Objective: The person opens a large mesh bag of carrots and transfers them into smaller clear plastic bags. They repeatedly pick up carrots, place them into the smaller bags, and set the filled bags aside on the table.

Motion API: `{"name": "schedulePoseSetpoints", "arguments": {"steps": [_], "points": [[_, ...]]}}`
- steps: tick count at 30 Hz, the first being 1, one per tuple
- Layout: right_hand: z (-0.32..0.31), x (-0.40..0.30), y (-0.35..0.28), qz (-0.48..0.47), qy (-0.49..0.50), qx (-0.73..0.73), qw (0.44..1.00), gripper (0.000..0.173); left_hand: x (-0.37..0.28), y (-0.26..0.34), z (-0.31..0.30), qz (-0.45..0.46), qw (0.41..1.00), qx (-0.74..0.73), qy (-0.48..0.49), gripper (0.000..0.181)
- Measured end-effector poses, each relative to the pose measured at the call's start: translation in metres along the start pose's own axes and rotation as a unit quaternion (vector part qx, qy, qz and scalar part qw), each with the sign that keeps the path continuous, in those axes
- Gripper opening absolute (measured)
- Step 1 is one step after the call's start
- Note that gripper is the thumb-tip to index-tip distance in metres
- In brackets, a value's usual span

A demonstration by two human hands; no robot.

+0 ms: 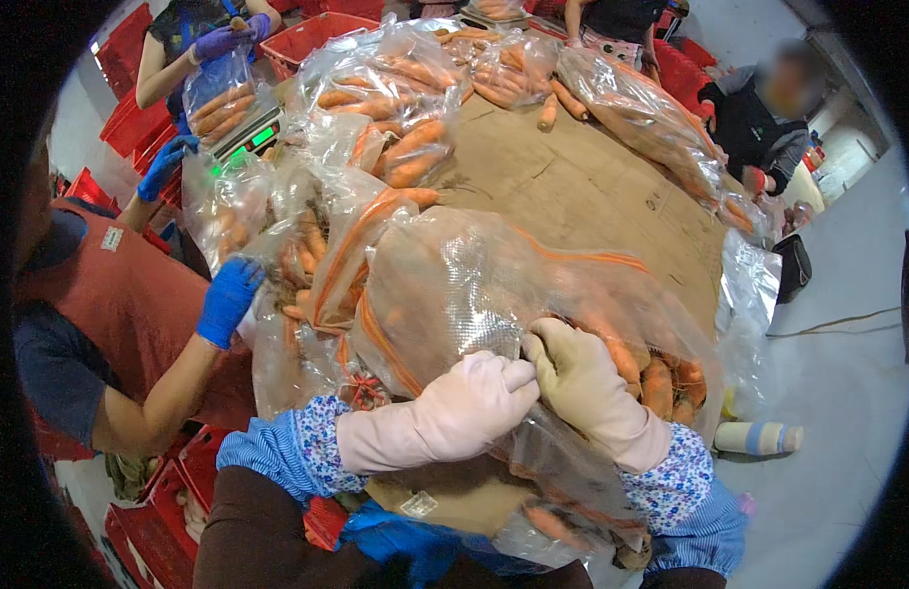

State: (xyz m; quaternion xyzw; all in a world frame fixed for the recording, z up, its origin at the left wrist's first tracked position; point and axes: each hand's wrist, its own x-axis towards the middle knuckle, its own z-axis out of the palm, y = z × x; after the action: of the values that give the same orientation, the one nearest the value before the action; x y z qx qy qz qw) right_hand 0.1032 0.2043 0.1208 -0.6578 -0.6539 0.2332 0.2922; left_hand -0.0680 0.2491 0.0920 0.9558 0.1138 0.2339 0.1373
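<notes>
A large mesh sack with orange stripes (454, 272) lies across the near part of the table. My left hand (473, 401), in a pale rubber glove, pinches the sack's gathered edge. Close beside it, my right hand (583, 372), gloved the same way, grips the edge too; its fingertips are partly hidden in the folds. Several carrots (657, 386) show through the mesh to the right of my right hand. Below my wrists hangs a loose fold of the sack (550, 449). A single carrot (554, 524) lies under plastic near the table's front edge.
Cardboard (572, 184) covers the tabletop. Clear bags of carrots (388, 96) crowd the far left, near a digital scale (252, 136). A co-worker's blue-gloved hand (230, 298) is at my left. A bottle (756, 438) lies at right; red crates (156, 515) stand at lower left.
</notes>
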Motion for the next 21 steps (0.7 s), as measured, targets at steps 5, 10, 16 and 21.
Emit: {"name": "schedulePoseSetpoints", "arguments": {"steps": [5, 10, 16, 21], "points": [[0.010, -0.009, -0.002, -0.028, 0.069, 0.007, 0.997, 0.011, -0.005, 0.001, 0.002, -0.007, 1.000, -0.002, 0.023, 0.017], [0.016, 0.000, 0.005, -0.060, 0.088, -0.043, 0.993, 0.009, -0.006, -0.006, 0.014, -0.019, 0.998, 0.020, 0.048, 0.021], [0.024, -0.006, 0.009, -0.119, 0.177, -0.047, 0.976, 0.008, -0.010, -0.004, 0.020, -0.010, 0.996, -0.005, 0.086, 0.024], [0.028, 0.004, 0.015, -0.125, 0.164, -0.056, 0.977, 0.006, -0.010, -0.006, 0.018, -0.016, 0.993, -0.017, 0.114, 0.022]]}}
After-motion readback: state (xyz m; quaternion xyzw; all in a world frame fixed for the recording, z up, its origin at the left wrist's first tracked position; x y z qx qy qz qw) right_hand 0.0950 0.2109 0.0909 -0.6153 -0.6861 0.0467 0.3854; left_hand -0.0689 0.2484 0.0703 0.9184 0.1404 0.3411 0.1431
